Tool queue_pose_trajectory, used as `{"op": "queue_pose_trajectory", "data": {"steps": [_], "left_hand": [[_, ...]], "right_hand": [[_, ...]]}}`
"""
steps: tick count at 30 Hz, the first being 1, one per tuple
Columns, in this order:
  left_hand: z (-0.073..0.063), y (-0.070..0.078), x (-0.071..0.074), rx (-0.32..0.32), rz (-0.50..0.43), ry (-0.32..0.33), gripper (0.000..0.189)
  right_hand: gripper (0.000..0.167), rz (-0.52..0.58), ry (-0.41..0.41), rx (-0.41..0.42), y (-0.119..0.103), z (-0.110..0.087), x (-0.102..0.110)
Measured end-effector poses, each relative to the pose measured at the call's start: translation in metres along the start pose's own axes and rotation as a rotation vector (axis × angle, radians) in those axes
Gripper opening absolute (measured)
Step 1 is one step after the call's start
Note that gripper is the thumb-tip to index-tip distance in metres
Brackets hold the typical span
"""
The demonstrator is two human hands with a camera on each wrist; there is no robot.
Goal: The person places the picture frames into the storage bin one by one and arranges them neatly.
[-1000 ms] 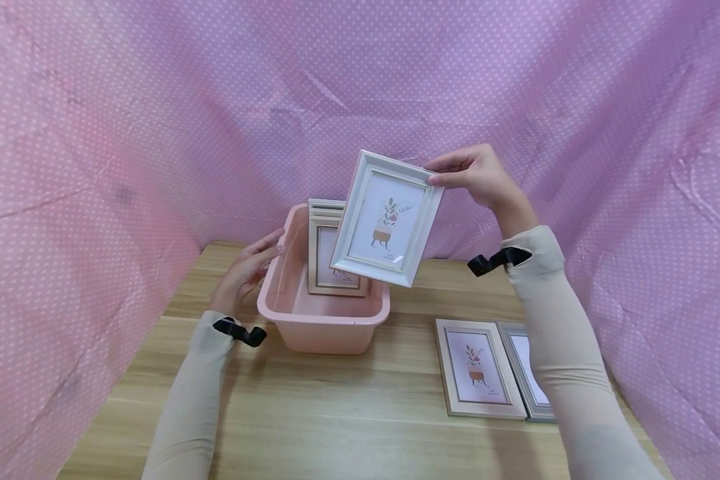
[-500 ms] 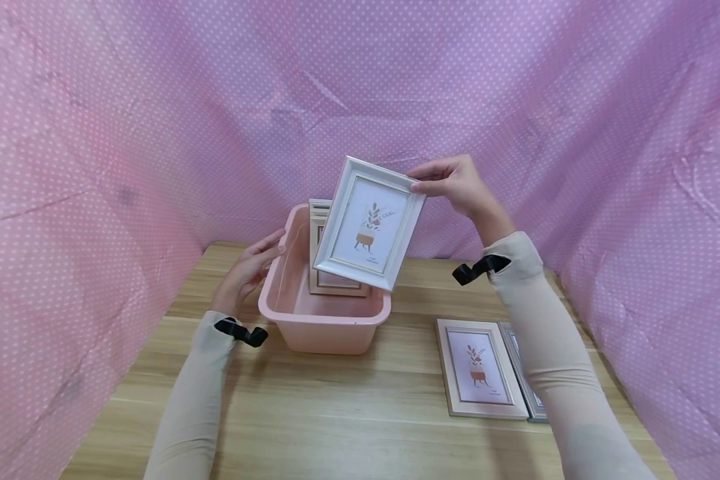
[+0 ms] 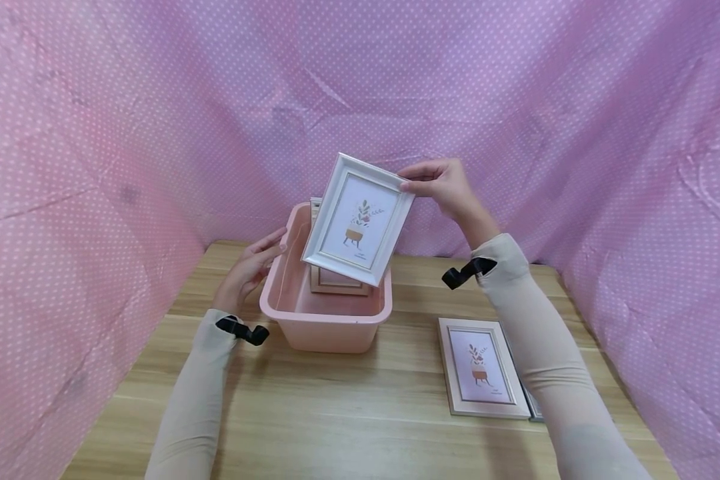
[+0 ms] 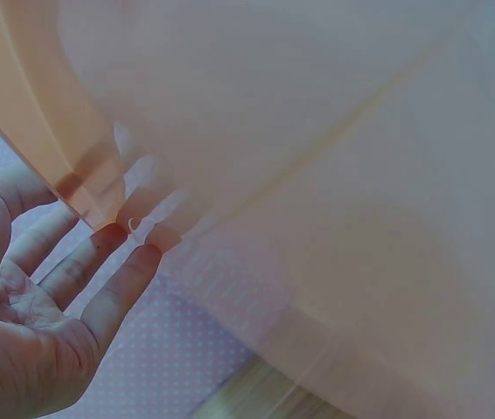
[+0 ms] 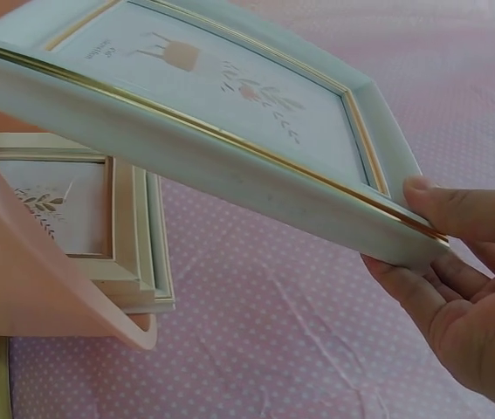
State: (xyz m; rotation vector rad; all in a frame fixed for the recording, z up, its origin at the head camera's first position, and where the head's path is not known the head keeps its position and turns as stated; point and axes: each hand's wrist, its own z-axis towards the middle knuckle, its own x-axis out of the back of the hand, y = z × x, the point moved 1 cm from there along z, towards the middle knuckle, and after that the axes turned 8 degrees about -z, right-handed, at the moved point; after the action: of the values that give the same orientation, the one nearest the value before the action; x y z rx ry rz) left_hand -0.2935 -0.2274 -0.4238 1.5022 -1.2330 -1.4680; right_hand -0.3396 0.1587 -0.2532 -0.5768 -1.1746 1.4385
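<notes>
My right hand [image 3: 447, 187] pinches a white picture frame [image 3: 360, 220] by its top right corner, thumb on the front and fingers behind. The frame hangs tilted above the pink plastic basin [image 3: 325, 320]. Inside that basin leans a beige picture frame [image 3: 339, 283], mostly hidden here; the right wrist view shows the beige frame [image 5: 129, 227] with a pale one behind it. My left hand [image 3: 249, 270] touches the basin's left side with extended fingers. In the left wrist view, its fingertips [image 4: 147, 255] meet the basin's wall [image 4: 334, 175].
Another beige picture frame [image 3: 484, 368] lies face up on the wooden table [image 3: 336, 427], right of the basin. A grey frame [image 3: 536, 405] beside it is mostly covered by my right arm. Pink dotted cloth [image 3: 360, 80] hangs around the table's back and sides.
My right hand has carried the white frame left, over the basin, so it covers more of the frame inside. The left hand stays at the basin's side.
</notes>
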Motion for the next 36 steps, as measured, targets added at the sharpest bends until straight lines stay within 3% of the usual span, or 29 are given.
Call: {"op": "queue_pose_trajectory", "data": {"steps": [14, 21, 36], "left_hand": [[0.000, 0.001, 0.000, 0.007, -0.016, 0.002, 0.062], [0.001, -0.001, 0.001, -0.004, -0.017, -0.003, 0.061], [0.003, -0.002, 0.002, 0.005, -0.026, -0.028, 0.062]], "right_hand": [[0.020, 0.018, 0.048, 0.025, 0.007, 0.000, -0.014], [0.025, -0.048, 0.038, 0.054, 0.014, 0.001, -0.019], [0.022, -0.196, 0.008, 0.016, 0.018, 0.002, -0.031]]}}
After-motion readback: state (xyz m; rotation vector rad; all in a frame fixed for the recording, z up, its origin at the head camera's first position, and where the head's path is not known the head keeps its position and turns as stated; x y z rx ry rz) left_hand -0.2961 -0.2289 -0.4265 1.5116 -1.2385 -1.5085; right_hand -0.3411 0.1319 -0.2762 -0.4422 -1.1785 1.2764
